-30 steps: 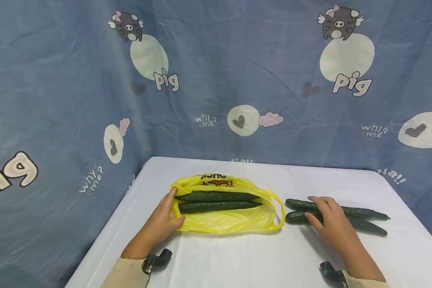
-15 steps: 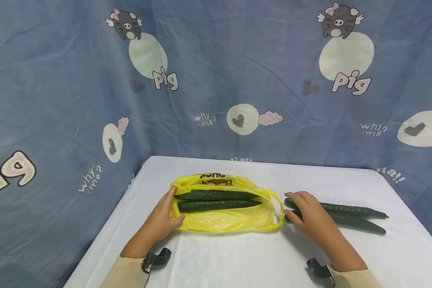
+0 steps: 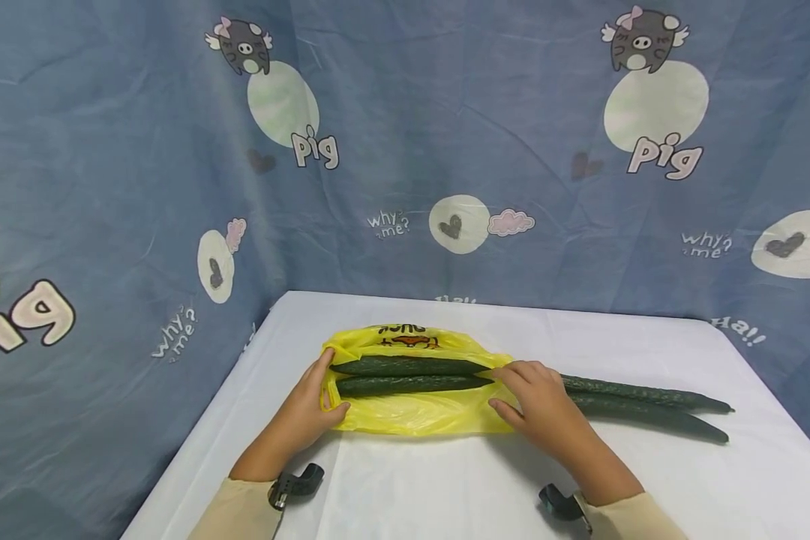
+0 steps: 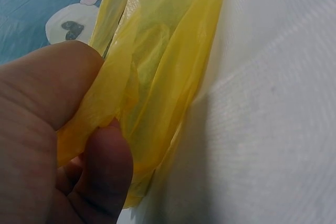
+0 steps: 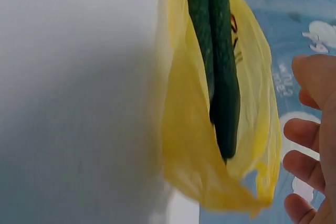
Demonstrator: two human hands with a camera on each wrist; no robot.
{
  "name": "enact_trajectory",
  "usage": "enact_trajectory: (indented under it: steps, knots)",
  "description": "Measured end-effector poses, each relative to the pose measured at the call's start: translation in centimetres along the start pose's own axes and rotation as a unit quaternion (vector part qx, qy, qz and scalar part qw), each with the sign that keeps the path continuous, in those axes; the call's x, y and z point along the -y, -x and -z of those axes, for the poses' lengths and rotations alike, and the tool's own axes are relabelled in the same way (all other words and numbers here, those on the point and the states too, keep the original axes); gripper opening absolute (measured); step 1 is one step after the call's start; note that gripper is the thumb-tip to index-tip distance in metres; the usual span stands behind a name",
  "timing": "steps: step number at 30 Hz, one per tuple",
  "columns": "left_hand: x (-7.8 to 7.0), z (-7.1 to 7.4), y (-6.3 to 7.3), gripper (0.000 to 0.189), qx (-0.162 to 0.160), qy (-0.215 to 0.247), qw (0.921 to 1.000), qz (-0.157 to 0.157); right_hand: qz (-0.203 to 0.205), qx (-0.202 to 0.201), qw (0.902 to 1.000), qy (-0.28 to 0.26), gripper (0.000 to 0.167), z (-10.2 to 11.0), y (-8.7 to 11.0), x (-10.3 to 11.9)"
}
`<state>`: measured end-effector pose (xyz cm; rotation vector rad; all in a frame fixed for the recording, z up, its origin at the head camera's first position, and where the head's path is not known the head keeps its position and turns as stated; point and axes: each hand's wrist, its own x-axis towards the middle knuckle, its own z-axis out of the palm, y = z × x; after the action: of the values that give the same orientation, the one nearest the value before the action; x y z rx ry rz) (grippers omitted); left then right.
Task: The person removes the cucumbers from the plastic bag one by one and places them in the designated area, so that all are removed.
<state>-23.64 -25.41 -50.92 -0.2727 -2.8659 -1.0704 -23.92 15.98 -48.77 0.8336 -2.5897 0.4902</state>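
Observation:
A yellow plastic bag (image 3: pixel 412 420) lies on its side, mouth facing me, with two green cucumbers (image 3: pixel 408 385) side by side inside. My left hand (image 3: pixel 310 405) grips the bag's left edge; in the left wrist view the thumb and fingers pinch the thin film (image 4: pixel 152 98). Over the bag's right end hovers my right hand (image 3: pixel 547 409), its fingers spread and holding nothing. In the right wrist view those fingers (image 5: pixel 302 132) appear beside the bag, apart from it. Two more cucumbers (image 3: pixel 655 395) lie to the right, their left ends hidden behind the right hand.
A white cloth (image 3: pixel 432 487) covers the table. Blue printed curtains (image 3: pixel 405 150) rise behind it and along the left side. Small black cameras are worn at both wrists.
My right hand has moved left, from above the two loose cucumbers to the bag's right end, carrying nothing. The left hand keeps its grip on the bag, and the cucumbers stay put.

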Motion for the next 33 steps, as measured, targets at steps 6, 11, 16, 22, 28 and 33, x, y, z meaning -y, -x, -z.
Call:
enact_trajectory:
  steps: [6, 11, 16, 22, 28, 33]
  knots:
    - [0.1, -0.1, 0.2, 0.106, -0.001, 0.003, 1.0, 0.002, 0.007, 0.016, 0.9998, -0.006, 0.04, -1.0, -0.9, 1.6]
    - [0.3, -0.1, 0.3, 0.106, -0.007, -0.001, 1.0, -0.006, 0.003, 0.035, 0.9991, -0.021, 0.039, -1.6, -1.9, 2.8]
    - [0.5, -0.1, 0.3, 0.106, -0.007, -0.003, 1.0, -0.004, -0.02, 0.069, 0.9963, -0.046, 0.044, -2.3, -2.8, 3.8]
    - [0.4, 0.0, 0.4, 0.106, -0.006, -0.006, 1.0, -0.002, -0.056, 0.098, 0.993, -0.034, 0.059, -3.3, -3.5, 4.3]
    - [0.1, 0.0, 0.2, 0.107, 0.0, 0.003, 1.0, 0.009, -0.061, 0.095, 0.9935, -0.014, 0.061, -4.1, -4.2, 4.3]
    - [0.1, 0.0, 0.1, 0.108, 0.001, 0.017, 0.9998, 0.013, -0.055, 0.092, 0.9942, -0.003, 0.061, -4.3, -5.0, 4.6]
